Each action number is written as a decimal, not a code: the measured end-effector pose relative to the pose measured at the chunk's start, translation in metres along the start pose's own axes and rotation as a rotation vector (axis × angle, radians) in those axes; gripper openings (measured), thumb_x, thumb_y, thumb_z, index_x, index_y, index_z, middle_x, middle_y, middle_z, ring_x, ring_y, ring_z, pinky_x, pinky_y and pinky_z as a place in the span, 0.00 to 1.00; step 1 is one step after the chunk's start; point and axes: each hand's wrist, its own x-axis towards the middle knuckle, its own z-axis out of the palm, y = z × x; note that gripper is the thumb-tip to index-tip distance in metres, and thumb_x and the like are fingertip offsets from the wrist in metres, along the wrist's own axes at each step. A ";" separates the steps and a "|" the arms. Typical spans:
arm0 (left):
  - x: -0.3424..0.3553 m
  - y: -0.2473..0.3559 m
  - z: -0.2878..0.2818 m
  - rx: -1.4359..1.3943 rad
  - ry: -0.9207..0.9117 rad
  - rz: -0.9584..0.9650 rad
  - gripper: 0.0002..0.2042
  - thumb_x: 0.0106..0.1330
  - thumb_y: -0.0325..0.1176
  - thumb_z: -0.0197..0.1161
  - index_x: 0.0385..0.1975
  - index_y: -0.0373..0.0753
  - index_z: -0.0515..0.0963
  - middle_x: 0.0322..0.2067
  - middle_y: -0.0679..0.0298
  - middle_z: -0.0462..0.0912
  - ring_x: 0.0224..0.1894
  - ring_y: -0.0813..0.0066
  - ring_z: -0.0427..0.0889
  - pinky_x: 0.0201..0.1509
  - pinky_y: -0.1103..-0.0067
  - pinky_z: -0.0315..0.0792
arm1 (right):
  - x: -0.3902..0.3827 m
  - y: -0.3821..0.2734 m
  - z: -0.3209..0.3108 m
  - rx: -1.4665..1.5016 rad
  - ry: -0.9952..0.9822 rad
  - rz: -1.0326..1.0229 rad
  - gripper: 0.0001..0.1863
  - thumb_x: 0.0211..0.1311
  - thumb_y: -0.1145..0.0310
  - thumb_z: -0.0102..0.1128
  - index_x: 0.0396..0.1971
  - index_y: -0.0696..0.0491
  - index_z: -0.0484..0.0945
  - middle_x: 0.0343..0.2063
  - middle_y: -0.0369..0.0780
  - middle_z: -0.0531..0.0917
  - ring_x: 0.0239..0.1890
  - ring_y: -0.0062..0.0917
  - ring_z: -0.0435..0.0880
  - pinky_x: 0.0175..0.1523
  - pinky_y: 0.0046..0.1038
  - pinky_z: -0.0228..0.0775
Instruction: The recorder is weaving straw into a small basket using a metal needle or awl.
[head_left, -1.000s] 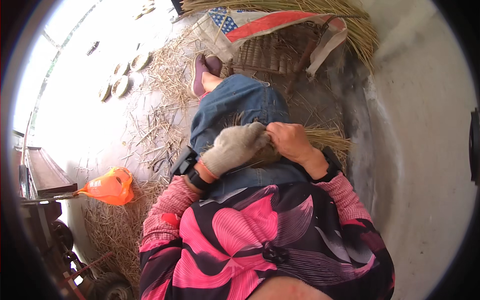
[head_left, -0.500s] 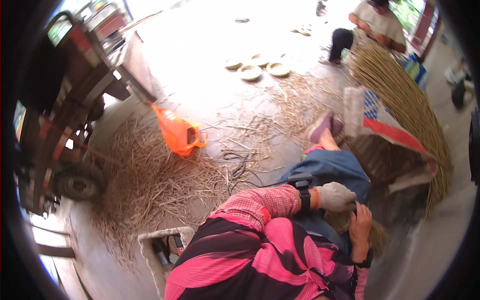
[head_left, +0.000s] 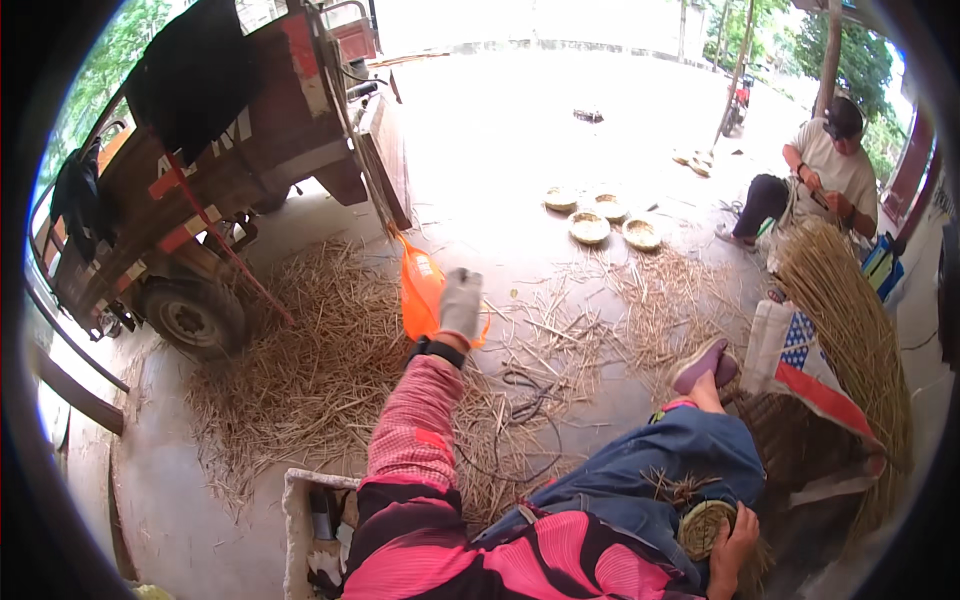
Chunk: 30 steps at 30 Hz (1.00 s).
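I'm stretching my gloved left hand (head_left: 461, 304) toward the orange bag (head_left: 420, 292) mid-frame, fingers loosely extended, empty. My right hand (head_left: 733, 545) at lower right is clamping the coiled straw weave (head_left: 703, 526) on my lap, steadying it.

Pink checked sleeve, grey glove on the left hand (head_left: 461, 305), black wristband, pink-and-black patterned top, blue jeans, purple shoe.

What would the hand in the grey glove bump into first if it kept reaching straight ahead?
Probably the orange bag: the left hand already overlaps it, though depth is unclear.
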 end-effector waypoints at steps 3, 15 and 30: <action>0.058 0.030 -0.052 0.140 0.235 0.039 0.20 0.66 0.38 0.61 0.51 0.30 0.72 0.41 0.51 0.81 0.42 0.64 0.79 0.48 0.73 0.72 | 0.003 0.004 0.001 -0.028 -0.001 -0.051 0.25 0.70 0.55 0.47 0.53 0.62 0.72 0.48 0.51 0.74 0.52 0.49 0.70 0.58 0.44 0.61; 0.217 0.102 -0.130 0.167 0.551 -0.020 0.33 0.61 0.42 0.65 0.62 0.33 0.63 0.59 0.43 0.71 0.63 0.52 0.70 0.65 0.70 0.64 | 0.013 -0.010 -0.021 -0.102 -0.127 -0.066 0.21 0.67 0.60 0.50 0.55 0.55 0.73 0.52 0.50 0.75 0.54 0.47 0.73 0.59 0.42 0.65; 0.252 0.169 -0.096 -0.140 0.449 0.035 0.23 0.64 0.35 0.61 0.57 0.39 0.65 0.36 0.61 0.76 0.27 0.74 0.78 0.22 0.78 0.75 | 0.006 0.073 0.035 -0.017 0.032 -0.265 0.28 0.66 0.49 0.49 0.46 0.62 0.75 0.38 0.52 0.75 0.40 0.51 0.74 0.45 0.49 0.65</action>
